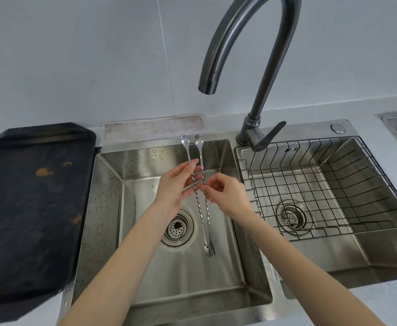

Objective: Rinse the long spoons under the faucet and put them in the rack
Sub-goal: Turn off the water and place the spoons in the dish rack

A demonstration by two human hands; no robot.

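**A:** What are the hands doing?

**B:** The left hand (177, 187) is partly closed, its thumb and fingers pinching the shafts of the long spoons (198, 184) about a third of the way down from the bowls. The right hand (225, 194) is curled narrow, with its fingertips closed on the right-hand shaft just beside the left hand's grip. Both hands hold the spoons together in the air over the left sink basin (112, 208).

**A:** How will the spoons handle?

**B:** I judge them light, thin and stiff, being bare metal. The twisted shafts should give the fingers some purchase, but wet steel is likely to be slippery. The small bowls point far, and fork-like tines point near. The middle of the shaft looks like the best place to hold them, keeping clear of the tines.

**A:** How many of each thing?

**B:** There are two spoons, side by side and nearly parallel. There is one faucet (246, 43) arching above, with no water visible at its spout. There are two basins, each with one drain. One black wire rack (369, 180) sits in the right basin, with nothing in it. One dark tray (33, 208) lies on the tabletop to the left, and one pale cloth (154, 129) lies behind the left basin.
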